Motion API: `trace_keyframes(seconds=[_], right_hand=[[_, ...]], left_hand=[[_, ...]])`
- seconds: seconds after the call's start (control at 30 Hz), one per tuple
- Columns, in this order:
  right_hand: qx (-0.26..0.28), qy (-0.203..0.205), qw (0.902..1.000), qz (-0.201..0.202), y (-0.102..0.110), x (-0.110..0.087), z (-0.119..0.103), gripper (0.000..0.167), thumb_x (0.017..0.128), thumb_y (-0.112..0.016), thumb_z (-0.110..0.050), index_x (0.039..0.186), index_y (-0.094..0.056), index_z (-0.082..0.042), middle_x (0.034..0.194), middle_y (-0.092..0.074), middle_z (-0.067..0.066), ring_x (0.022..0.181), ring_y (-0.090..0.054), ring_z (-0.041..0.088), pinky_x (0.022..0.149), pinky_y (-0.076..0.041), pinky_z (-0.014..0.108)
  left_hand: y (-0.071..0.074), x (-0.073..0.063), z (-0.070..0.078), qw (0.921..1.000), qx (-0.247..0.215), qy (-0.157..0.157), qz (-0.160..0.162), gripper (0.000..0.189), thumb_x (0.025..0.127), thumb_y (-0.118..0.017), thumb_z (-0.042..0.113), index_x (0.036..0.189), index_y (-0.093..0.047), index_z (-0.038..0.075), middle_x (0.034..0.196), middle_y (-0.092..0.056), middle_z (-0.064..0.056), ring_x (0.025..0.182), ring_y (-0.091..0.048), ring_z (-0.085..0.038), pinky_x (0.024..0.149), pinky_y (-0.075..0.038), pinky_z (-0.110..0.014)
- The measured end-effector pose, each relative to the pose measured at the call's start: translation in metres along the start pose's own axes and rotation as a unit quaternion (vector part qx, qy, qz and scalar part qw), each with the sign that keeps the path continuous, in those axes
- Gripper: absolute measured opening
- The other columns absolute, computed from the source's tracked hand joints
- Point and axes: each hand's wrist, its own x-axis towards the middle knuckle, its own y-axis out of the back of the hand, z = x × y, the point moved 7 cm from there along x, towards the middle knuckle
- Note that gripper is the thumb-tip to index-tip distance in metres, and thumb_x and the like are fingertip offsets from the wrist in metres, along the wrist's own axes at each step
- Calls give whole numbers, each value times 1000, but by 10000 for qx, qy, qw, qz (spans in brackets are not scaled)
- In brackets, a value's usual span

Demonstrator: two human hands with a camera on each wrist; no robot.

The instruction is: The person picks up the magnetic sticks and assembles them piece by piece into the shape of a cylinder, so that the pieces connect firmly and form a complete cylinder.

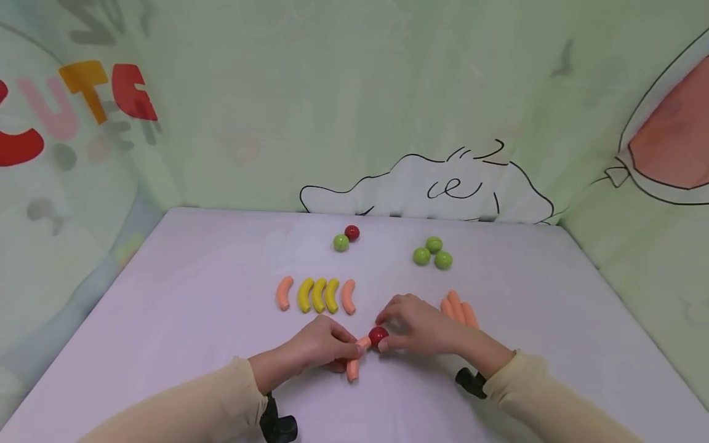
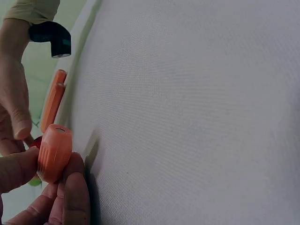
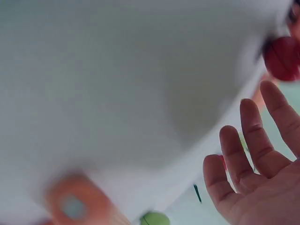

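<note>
My left hand (image 1: 327, 344) pinches a short ridged orange-pink stick (image 1: 352, 371) between thumb and fingers, low over the table. In the left wrist view a small grey disc shows in the end of this stick (image 2: 55, 153). Orange-pink also shows above the left fingertips, right up against a shiny red ball (image 1: 378, 336). My right hand (image 1: 421, 326) is at that ball, thumb and forefinger on either side of it. From the right wrist, the right hand's fingers (image 3: 255, 140) look extended, with the red ball (image 3: 282, 58) just beyond their tips.
Farther back lie curved yellow sticks (image 1: 318, 295) between two curved orange-pink ones. Straight orange sticks (image 1: 460, 307) lie beside the right forearm. Three green balls (image 1: 434, 252) cluster behind, and a green ball (image 1: 341, 242) touches a red one. Fabric walls (image 1: 249, 123) enclose the table.
</note>
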Motion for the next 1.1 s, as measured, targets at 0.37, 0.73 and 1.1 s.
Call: trace_keyframes(seconds=[0.37,0.73,1.1], right_hand=[[-1964,1420,9685,576,12,44,-24,32,89,-75,-2,121,-73,-11,126,-71,7,122,-63,29,101,-54,48],[-2881,749,9538,414,13,44,-20,8,89,-78,-11,97,-79,-15,96,-72,0,97,-62,21,85,-55,38],[-2018,-71,9790,266,16,8,-6,13,91,-77,-18,102,-79,-12,88,-69,-2,82,-58,14,77,-52,29]], left_hand=[[-7,-2,6,9999,-51,-61,-106,16,90,-79,22,94,-80,6,72,-72,2,59,-64,-6,61,-56,-20],[-2,-2,4,9999,-88,-121,-47,16,89,-79,20,94,-80,5,72,-72,2,61,-64,-6,63,-58,-21],[7,-3,-1,9999,120,-84,44,20,90,-79,22,99,-80,5,76,-73,0,62,-66,-7,64,-59,-23]])
